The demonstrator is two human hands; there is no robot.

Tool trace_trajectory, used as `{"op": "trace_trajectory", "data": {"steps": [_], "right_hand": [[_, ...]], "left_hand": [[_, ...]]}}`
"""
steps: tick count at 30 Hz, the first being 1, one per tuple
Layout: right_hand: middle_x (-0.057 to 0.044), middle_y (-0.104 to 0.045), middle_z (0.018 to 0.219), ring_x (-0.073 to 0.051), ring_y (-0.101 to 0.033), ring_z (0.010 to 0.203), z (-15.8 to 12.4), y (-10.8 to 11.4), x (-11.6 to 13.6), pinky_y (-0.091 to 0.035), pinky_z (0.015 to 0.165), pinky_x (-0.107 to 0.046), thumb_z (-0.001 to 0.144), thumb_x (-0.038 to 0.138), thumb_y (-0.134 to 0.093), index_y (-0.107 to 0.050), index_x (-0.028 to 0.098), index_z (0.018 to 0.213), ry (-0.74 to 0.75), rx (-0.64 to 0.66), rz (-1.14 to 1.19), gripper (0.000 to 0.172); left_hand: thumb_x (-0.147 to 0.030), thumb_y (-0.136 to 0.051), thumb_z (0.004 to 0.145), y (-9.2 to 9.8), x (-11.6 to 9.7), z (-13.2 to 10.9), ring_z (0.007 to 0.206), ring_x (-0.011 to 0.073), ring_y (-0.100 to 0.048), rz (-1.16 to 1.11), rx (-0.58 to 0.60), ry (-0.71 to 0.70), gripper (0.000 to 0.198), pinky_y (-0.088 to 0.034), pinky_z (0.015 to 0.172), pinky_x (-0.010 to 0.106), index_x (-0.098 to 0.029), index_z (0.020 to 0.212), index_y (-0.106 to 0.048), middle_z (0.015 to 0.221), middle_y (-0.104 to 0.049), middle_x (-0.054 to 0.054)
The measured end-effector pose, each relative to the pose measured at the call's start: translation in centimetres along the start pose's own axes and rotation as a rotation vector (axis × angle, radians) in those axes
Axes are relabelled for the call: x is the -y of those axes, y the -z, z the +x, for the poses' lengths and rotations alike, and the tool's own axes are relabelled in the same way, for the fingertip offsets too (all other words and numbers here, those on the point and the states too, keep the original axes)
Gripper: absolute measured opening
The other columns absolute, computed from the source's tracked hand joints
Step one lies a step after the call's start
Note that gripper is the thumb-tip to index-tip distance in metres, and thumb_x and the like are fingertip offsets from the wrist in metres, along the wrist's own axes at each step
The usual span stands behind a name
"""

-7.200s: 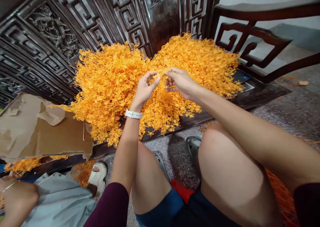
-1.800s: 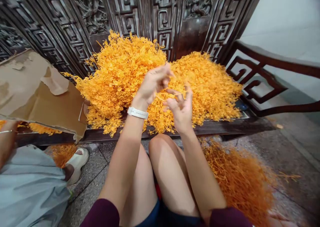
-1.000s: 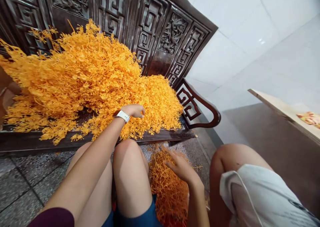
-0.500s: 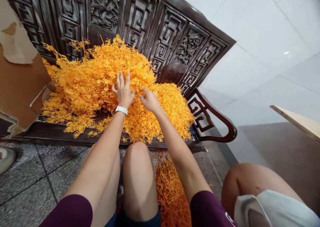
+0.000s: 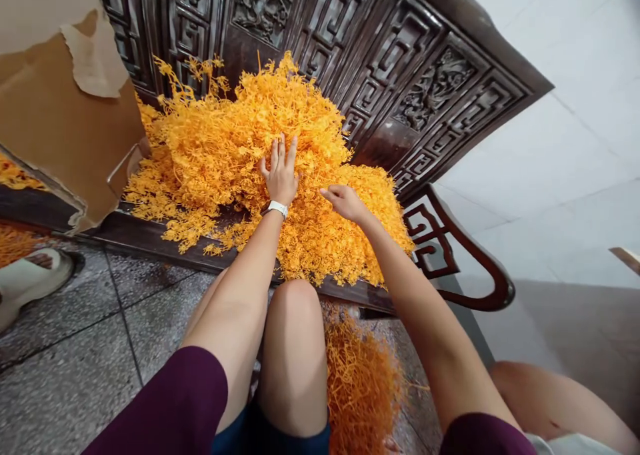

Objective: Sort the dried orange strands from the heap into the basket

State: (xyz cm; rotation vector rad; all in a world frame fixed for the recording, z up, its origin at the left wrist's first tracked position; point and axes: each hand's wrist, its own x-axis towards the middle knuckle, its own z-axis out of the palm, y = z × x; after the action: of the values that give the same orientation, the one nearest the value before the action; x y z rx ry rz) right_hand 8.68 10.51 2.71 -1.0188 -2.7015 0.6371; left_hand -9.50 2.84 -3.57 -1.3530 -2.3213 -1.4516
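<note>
A big heap of orange plastic sprigs (image 5: 210,148) lies on the seat of a dark carved wooden bench (image 5: 150,238). My left hand (image 5: 280,171), with a white watch on the wrist, rests flat on the heap, fingers stretched out and apart. My right hand (image 5: 343,201) reaches into the heap just right of it, fingers curled down among the sprigs; whether it holds any is hidden. A second, darker orange pile (image 5: 360,381) lies on the floor by my right thigh.
A torn cardboard box (image 5: 60,121) stands on the bench at the left. The bench's carved back (image 5: 380,61) and curved armrest (image 5: 465,268) close off the far side and right. Another person's knee (image 5: 560,401) is at lower right, and a white shoe (image 5: 30,278) at far left.
My right hand left the floor pile and came up to the heap on the bench. My left hand spread flat on the heap. The view swung slightly left.
</note>
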Motion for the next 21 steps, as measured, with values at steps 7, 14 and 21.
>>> {"op": "trace_trajectory", "data": {"steps": [7, 14, 21], "right_hand": [[-0.006, -0.065, 0.084, -0.021, -0.063, 0.076, -2.0, 1.0, 0.2, -0.051, 0.074, -0.034, 0.099, 0.056, -0.060, -0.060, 0.021, 0.102, -0.066, -0.149, 0.045, 0.036], [-0.022, -0.067, 0.128, -0.036, -0.063, 0.118, 4.3, -5.9, 3.1, -0.049, 0.101, -0.047, 0.105, 0.051, -0.047, -0.051, 0.015, 0.138, -0.139, -0.200, -0.113, 0.050], [-0.008, -0.062, 0.082, -0.027, -0.057, 0.084, 2.0, -4.7, 2.9, -0.041, 0.081, -0.035, 0.098, 0.026, -0.049, -0.054, 0.022, 0.084, -0.050, -0.276, -0.009, 0.015]], "left_hand": [[-0.032, -0.061, 0.098, 0.3, -0.6, 0.0, 0.167, 0.0265, -0.003, -0.093, 0.013, 0.038, 0.080, 0.002, 0.132, 0.060, -0.027, 0.169, -0.024, 0.179, -0.015, 0.002], [-0.028, -0.061, 0.092, 1.1, 0.1, 0.3, 0.167, 0.0293, -0.001, 0.011, 0.061, 0.002, 0.089, -0.003, 0.132, 0.060, -0.026, 0.171, -0.021, 0.179, -0.008, 0.005], [-0.047, -0.066, 0.094, 1.7, 0.8, 0.7, 0.167, 0.0296, -0.004, 0.165, 0.083, -0.040, 0.093, -0.011, 0.131, 0.060, -0.027, 0.171, -0.018, 0.179, -0.008, 0.008]]}}
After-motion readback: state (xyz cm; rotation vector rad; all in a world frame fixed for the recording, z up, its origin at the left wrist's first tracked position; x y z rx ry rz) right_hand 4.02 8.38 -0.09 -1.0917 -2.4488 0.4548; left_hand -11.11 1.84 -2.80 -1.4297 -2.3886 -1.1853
